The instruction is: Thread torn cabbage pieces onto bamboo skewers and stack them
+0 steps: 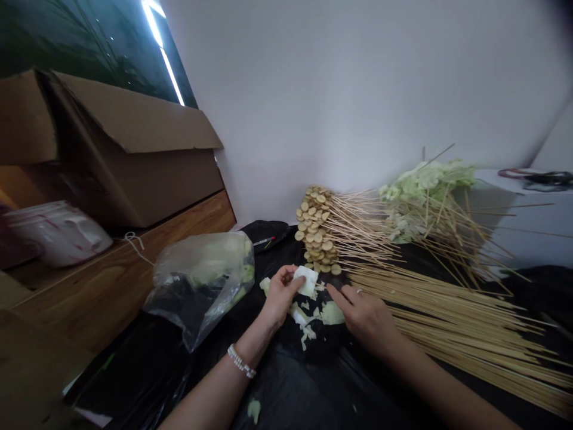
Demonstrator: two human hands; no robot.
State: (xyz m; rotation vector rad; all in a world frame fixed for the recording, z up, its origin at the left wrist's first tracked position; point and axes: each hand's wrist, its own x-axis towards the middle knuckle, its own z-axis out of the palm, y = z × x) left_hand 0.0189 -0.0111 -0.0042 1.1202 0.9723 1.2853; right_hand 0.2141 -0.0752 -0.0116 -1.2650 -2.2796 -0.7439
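My left hand (283, 291), with a beaded bracelet at the wrist, pinches a pale, squarish piece (306, 280) near the middle of the view. Just to its right, my right hand (360, 307) has its fingers closed around the end of a thin stick (321, 287), which points toward the pale piece. Whether the stick's tip touches the piece is too small to tell. Below both hands, pale green leaf scraps (332, 313) lie on black plastic sheeting (286, 382).
Skewered round slices (317, 230) are stacked beyond my hands. Skewered leaves (430, 191) are heaped at the back right, and many bare sticks (452, 319) lie at the right. A clear bag (201, 269) and a cardboard box (147, 179) stand to the left.
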